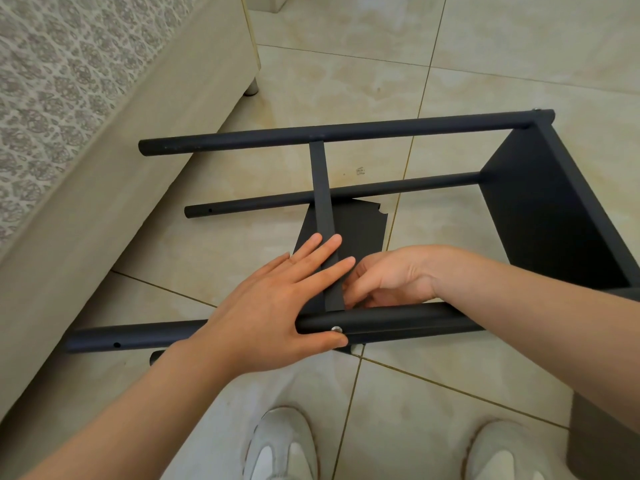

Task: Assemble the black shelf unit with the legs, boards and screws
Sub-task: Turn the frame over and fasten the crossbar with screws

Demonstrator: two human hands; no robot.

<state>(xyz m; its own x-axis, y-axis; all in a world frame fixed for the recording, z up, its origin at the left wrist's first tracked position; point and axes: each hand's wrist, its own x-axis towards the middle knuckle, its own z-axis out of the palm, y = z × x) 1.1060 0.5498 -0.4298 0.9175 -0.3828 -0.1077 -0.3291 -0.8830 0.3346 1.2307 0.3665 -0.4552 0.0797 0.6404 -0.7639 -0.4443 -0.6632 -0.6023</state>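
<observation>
The wide black end board [540,216] looks fixed to the near black tubular leg [398,322]. There our flat left hand [273,306] seats the slim black middle board [322,188], and our curled right hand [388,278] hides its hold.

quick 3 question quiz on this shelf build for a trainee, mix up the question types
1. True or false: the left hand lies with straight fingers on the middle board.
2. The silver screw by the left thumb sits in: A the middle board; B the near leg; C nothing, it lies loose.
3. Fill the gap: the end board is at the legs' ____ ends, by the person's own sides.

Key: 1 true; 2 B; 3 right.
</observation>
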